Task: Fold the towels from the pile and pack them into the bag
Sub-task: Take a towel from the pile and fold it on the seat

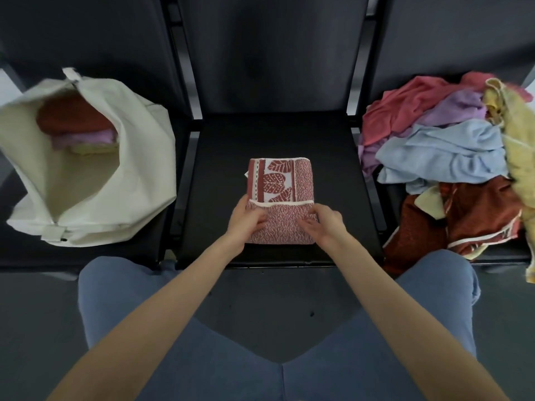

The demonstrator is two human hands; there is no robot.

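View from above of a seated person's two bare arms reaching forward to a black chair seat (333,157).

On the chair to the left lies a cream bag (115,175), on its side, its zipped mouth gaping toward the camera. Inside it sits a stack of folded towels (78,128): a rust-red one on top, lilac beneath it, pale yellow at the bottom.

On the chair to the right is the pile (451,157) of loose, crumpled towels: pink, lilac, light blue, yellow and rust-red, some spilling over the front edge.

In the middle of the centre seat lies a red-and-white towel (280,180) with a leaf pattern, folded into a narrow rectangle. Its long axis runs straight away from the person. The near end is turned up over the rest, its white hem lying crosswise.

The left hand (247,224) and right hand (324,224) rest on that turned-up flap at its left and right edges, fingers (308,225) loosely bent and pressing the cloth flat, not gripping it.

Blue-trousered knees fill the foreground.
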